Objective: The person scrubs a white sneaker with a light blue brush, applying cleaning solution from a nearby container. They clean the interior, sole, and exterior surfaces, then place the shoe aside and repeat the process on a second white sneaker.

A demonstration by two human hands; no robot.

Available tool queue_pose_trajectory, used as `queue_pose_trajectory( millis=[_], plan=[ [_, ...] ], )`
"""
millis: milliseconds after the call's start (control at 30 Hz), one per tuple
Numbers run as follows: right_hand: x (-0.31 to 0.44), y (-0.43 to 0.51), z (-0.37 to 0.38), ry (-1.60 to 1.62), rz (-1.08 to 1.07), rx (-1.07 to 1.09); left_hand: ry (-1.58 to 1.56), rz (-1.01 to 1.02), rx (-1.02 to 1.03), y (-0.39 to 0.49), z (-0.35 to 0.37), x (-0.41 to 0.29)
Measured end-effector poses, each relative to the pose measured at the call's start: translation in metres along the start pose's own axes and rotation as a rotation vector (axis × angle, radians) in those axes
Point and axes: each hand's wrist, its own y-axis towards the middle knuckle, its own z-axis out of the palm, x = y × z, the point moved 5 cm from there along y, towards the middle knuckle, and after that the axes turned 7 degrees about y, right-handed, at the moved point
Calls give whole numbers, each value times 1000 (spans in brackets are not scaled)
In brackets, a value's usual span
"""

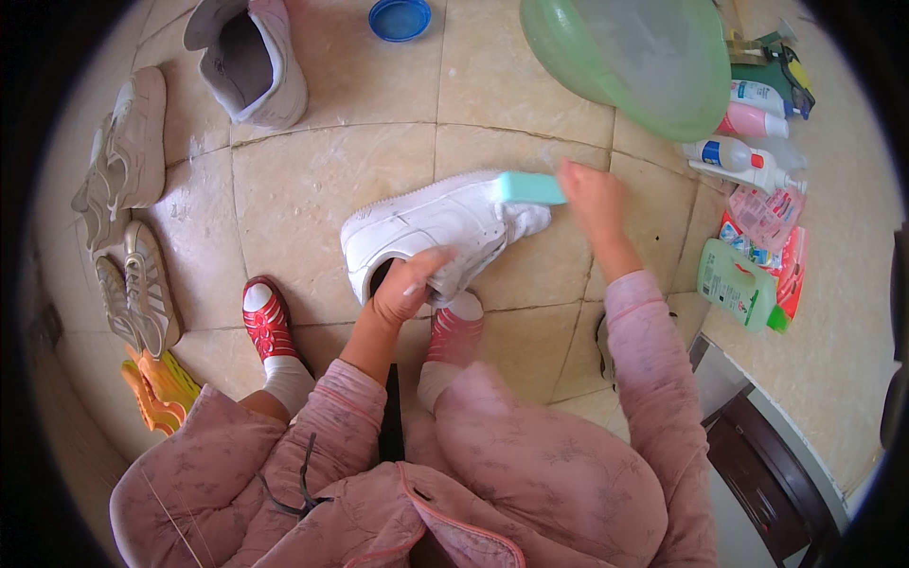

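Observation:
A white sneaker [426, 216] is tilted on its side in front of me, its sole edge facing away and its toe to the right. My left hand [408, 284] grips it by the ankle opening, fingers partly inside and out of sight, with a white fleck on the skin. My right hand [591, 202] is closed around the end of a turquoise block-shaped brush or sponge [529, 188]; motion blur leaves its kind unclear. The block rests against the sneaker near the toe, along the sole edge.
A green plastic basin [568, 60] stands at the far right, near several bottles [742, 284] and packets. Beyond the sneaker lie another white shoe [284, 85] and a blue lid [399, 19]. More shoes [145, 142] and orange footwear [160, 383] line the left. My red-shod feet [268, 323] are close by.

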Motion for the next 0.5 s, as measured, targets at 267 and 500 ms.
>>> queue_pose_trajectory(
  millis=[267,500],
  plan=[
    [53,1,-4,227,-201,46,21,-144,-7,-9,16,-39],
    [96,-23,0,404,-488,-21,232,44,5,-11,20,-53]
  ],
)
